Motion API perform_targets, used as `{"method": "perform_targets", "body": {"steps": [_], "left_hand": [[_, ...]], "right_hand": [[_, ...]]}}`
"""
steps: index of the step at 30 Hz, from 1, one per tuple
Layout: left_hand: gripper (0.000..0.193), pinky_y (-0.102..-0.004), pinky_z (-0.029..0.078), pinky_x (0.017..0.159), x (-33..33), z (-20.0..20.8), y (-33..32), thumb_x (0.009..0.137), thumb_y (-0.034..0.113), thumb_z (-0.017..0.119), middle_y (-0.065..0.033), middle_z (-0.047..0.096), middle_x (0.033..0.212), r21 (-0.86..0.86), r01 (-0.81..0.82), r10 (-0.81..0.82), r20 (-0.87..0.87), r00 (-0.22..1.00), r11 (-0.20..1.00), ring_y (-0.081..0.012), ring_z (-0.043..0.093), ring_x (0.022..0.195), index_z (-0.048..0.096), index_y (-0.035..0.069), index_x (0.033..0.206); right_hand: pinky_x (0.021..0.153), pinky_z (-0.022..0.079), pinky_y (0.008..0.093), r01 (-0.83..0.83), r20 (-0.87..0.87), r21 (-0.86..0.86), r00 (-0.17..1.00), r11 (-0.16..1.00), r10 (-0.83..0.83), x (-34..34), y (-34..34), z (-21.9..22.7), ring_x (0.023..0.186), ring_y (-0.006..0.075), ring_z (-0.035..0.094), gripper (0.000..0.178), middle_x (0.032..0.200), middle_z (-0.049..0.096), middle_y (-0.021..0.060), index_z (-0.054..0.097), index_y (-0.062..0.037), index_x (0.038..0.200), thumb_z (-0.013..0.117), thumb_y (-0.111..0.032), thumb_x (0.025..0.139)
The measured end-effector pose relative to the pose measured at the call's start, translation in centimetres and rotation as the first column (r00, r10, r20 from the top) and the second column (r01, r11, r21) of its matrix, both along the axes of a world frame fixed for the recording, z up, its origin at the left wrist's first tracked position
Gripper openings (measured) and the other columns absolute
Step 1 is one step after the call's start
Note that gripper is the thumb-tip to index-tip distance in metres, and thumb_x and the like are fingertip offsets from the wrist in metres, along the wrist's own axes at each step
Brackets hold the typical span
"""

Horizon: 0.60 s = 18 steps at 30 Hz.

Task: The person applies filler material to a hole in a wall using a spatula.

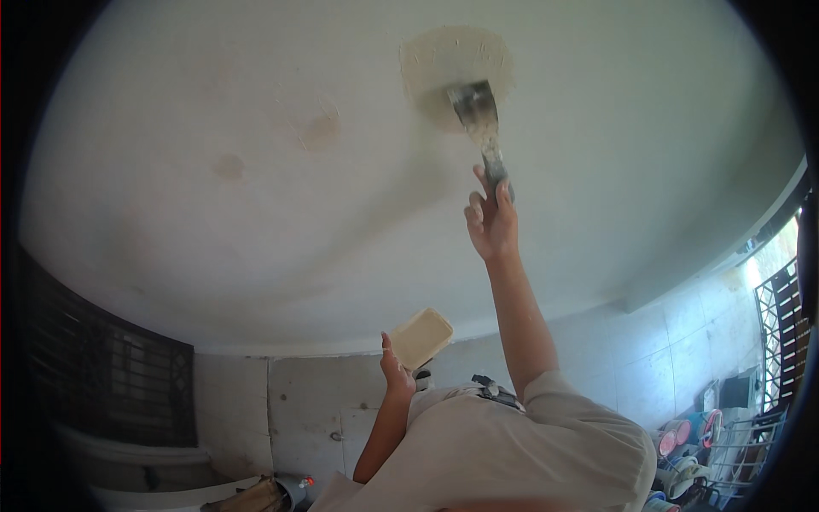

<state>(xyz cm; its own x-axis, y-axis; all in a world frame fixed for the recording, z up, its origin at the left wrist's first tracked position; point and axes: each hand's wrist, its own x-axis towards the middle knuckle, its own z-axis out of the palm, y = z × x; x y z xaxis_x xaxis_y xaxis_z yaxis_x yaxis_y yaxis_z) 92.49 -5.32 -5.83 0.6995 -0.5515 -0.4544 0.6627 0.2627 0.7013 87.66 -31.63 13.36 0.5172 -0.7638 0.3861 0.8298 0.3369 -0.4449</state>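
Observation:
My right hand (495, 226) is raised on a stretched arm, its fingers closed round the dark handle of a putty knife (483, 128). Pale filler is smeared along the knife's shank and blade. The broad dark blade is at the lower part of a beige, damp-looking patch of filler (456, 55) on the white wall; whether its edge touches cannot be told. Lower down, near my waist, my left hand (396, 369) grips a shallow cream rectangular tub (420, 339), tilted, with its thumb along the side. How much filler is inside is unclear.
Smaller beige spots (320, 133) mark the wall to the left. A dark metal grille (111, 367) stands at far left, and a barred gate (776, 333) at far right. Pink-topped tubs (670, 439) and a wire rack (746, 452) crowd the lower right. Grey tiled floor (316, 401) lies below.

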Motion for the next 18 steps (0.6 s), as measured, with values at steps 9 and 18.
{"method": "perform_targets", "body": {"steps": [9,18], "left_hand": [[0.063,-0.0391,0.046,0.098,-1.1,1.4,-0.3,0.097,0.055,0.042,-0.0112,0.054,0.128,0.076,-0.040,0.043,-0.035,0.998,0.996,-0.0247,0.055,0.118,0.043,0.003,0.133],[0.062,-0.0394,0.046,0.098,-1.5,-1.1,0.6,0.098,0.055,0.040,-0.0109,0.055,0.127,-0.022,-0.007,0.007,-0.036,0.999,1.000,-0.0240,0.055,0.117,0.044,0.004,0.134]], "right_hand": [[0.041,0.038,0.0166,0.020,0.003,0.100,1.000,0.995,-0.020,0.6,-1.3,-3.2,0.058,0.0073,0.047,0.036,0.130,0.055,0.0107,0.047,-0.0079,0.125,0.051,-0.033,0.099],[0.038,0.036,0.0167,-0.021,-0.054,0.074,0.998,0.997,0.025,0.8,-1.2,-1.0,0.054,0.0071,0.045,0.037,0.133,0.053,0.0077,0.046,-0.0113,0.128,0.049,-0.034,0.100]]}}
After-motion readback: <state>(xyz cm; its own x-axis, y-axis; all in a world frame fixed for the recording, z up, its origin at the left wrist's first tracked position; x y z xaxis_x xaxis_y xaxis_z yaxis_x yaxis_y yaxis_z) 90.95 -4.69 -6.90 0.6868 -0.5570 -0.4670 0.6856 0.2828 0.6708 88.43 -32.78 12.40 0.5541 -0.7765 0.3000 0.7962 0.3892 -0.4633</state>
